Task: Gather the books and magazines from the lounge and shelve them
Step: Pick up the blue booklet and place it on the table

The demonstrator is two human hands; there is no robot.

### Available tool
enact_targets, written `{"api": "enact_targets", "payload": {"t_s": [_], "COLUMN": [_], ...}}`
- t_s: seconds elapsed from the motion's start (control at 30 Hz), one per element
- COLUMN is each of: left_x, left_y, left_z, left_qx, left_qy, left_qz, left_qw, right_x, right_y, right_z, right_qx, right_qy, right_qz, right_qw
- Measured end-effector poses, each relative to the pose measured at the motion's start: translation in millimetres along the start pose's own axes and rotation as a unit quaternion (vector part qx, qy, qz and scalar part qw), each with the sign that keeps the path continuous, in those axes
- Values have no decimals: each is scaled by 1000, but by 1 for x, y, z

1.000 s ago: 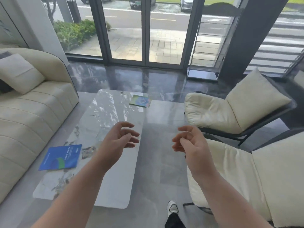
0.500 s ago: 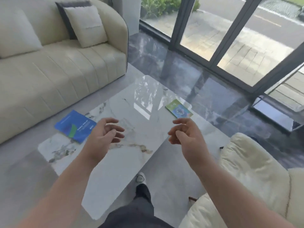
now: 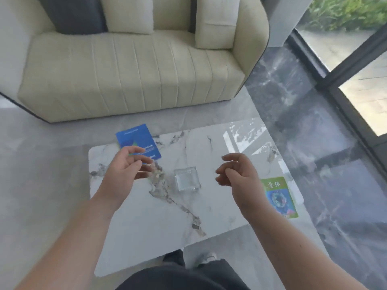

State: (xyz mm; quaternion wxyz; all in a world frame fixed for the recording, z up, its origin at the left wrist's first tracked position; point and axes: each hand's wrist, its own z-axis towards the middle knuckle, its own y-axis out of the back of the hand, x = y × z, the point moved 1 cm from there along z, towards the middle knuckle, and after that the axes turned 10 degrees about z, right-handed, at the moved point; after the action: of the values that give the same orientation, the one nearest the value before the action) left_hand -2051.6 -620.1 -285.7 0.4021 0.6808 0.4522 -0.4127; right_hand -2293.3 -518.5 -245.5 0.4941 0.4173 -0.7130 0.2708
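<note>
A blue booklet lies flat at the far left corner of the white marble coffee table. A green magazine with a round blue picture lies at the table's right edge, partly behind my right wrist. My left hand hovers over the table just in front of the blue booklet, fingers loosely curled and apart, holding nothing. My right hand hovers left of the green magazine, fingers curled and apart, also holding nothing.
A clear glass ashtray sits on the table between my hands. A cream sofa with cushions stands behind the table. Dark glossy floor and glass doors lie to the right. My legs are at the table's near edge.
The view has swung left and down, so the sofa is now straight ahead. Both hands stay raised and empty; the left hand is now close to the blue booklet.
</note>
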Motion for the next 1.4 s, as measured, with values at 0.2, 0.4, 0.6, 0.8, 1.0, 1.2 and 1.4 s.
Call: {"api": "enact_targets", "payload": {"t_s": [0.2,0.4,0.6,0.8,1.0,1.2,1.4], "left_x": [35,148,312,457,483,474,421], "left_y": [-12,-37,-38,-23,-16,4,37], "left_z": [51,146,253,336,357,326,231], "left_qx": [-74,-152,-217,-213,-242,-205,-243], "left_qy": [26,70,118,221,253,292,230], "left_qz": [6,-20,-39,97,121,55,265], "left_qw": [997,986,968,947,929,932,904], "right_x": [-36,-167,-330,-445,-464,-448,-409], "right_y": [-36,-95,-172,-225,-254,-256,-218], "right_z": [104,233,354,443,460,418,337], "right_qx": [123,176,173,177,154,173,200], "right_qy": [-61,-127,-139,-165,-162,-139,-154], "right_qz": [-6,-50,-84,-167,-238,-220,-160], "right_qw": [991,975,971,956,945,950,954]}}
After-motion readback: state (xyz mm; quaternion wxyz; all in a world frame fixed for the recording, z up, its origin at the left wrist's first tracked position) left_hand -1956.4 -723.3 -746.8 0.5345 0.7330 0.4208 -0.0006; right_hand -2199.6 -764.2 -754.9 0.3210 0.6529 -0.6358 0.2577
